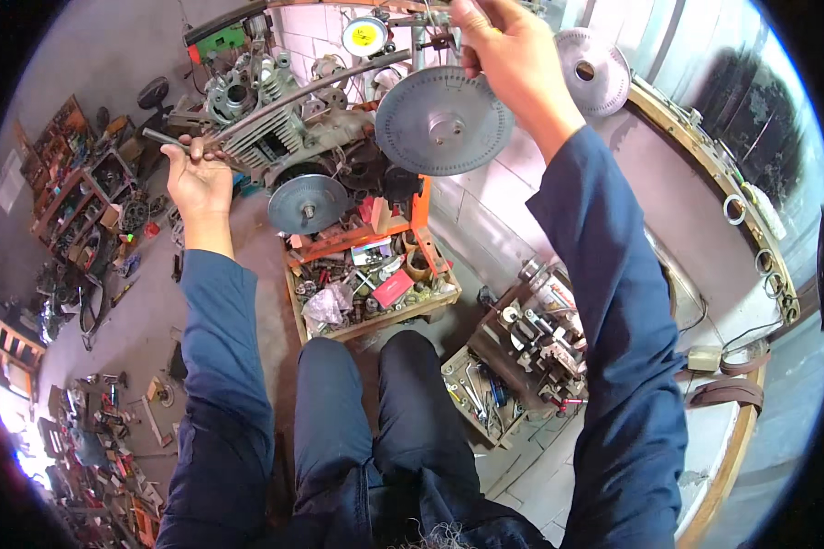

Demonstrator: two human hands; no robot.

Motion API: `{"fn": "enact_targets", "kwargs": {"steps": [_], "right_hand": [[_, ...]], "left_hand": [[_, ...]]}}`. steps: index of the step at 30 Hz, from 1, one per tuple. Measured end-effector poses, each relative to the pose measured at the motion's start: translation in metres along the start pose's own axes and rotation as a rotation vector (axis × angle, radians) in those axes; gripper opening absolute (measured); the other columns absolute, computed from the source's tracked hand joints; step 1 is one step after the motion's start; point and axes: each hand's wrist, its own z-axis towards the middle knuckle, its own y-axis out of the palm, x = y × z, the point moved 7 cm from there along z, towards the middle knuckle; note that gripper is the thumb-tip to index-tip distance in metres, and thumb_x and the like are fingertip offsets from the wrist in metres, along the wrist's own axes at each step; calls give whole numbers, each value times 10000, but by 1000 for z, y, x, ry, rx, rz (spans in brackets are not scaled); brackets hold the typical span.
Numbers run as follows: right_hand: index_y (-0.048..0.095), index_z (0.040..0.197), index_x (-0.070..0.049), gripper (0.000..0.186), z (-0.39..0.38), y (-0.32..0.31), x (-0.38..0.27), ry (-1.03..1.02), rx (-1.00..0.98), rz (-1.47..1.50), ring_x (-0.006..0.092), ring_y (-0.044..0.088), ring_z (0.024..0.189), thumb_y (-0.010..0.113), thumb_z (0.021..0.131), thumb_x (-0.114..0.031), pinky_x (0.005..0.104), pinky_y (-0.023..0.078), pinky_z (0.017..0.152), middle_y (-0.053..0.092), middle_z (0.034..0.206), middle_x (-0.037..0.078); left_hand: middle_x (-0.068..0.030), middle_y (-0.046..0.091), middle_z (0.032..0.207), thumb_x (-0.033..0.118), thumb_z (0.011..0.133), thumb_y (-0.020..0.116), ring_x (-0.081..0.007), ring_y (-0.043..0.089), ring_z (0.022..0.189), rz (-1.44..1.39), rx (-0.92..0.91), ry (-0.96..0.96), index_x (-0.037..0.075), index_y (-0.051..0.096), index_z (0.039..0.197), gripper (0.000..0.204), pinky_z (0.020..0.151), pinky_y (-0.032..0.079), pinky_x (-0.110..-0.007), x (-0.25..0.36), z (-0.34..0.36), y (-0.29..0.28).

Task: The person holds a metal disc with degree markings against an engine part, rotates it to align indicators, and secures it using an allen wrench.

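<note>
My left hand (pixel 201 183) is closed around the lower left end of a long grey metal bar (pixel 348 75). The bar slants up to the right, in front of a finned engine (pixel 264 137). A short rod end (pixel 165 139) sticks out beside my left fingers. At the top, my right hand (pixel 517 59) has its fingers curled, and what they hold, if anything, is hard to see. Just below it stands a large grey degree wheel (pixel 444 137) with marks around its rim. A smaller marked disc (pixel 308 205) sits lower on the engine.
Below the engine, an orange stand (pixel 357 240) rises from a wooden tray (pixel 375 322) of small parts. To the right are a tool drawer (pixel 481 393) and another marked disc (pixel 592 78) against the wall. Loose parts (pixel 110 448) cover the floor at left.
</note>
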Motion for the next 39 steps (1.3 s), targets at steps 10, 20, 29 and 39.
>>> {"fn": "enact_targets", "kwargs": {"steps": [10, 20, 29, 39], "right_hand": [[705, 1019, -9, 195, -226, 17, -55, -343, 73, -419, 301, 677, 820, 737, 844, -88, 396, 544, 790, 713, 947, 118], [401, 1475, 15, 603, -351, 59, -30, 347, -203, -4, 429, 597, 1153, 644, 935, -97, 466, 484, 974, 624, 1232, 251], [619, 1124, -2, 200, -337, -264, -150, -79, 810, -361, 178, 628, 836, 578, 1049, -183, 308, 513, 759, 657, 920, 68], [600, 910, -23, 200, -358, -530, -318, -627, 1122, -1192, 100, 554, 601, 645, 1009, -190, 267, 439, 537, 626, 728, 18]], "left_hand": [[15, 506, 810, 425, 937, 679, -149, 482, 879, 250, -36, 120, 114, 623, 985, 319, 817, 367, -307, 73, -115, -15], [-80, 649, 964, 390, 869, 775, -211, 574, 902, 908, -757, -58, -10, 684, 955, 419, 796, 454, -326, -37, -313, 153], [-145, 633, 1272, 91, 1001, 605, -268, 583, 1195, 1077, -737, -216, -36, 615, 1226, 259, 1046, 431, -378, -76, -350, 72], [-149, 662, 1149, 44, 858, 690, -353, 585, 1119, 1552, -1000, -218, -25, 671, 1008, 166, 1011, 442, -446, -101, -422, -60]]}}
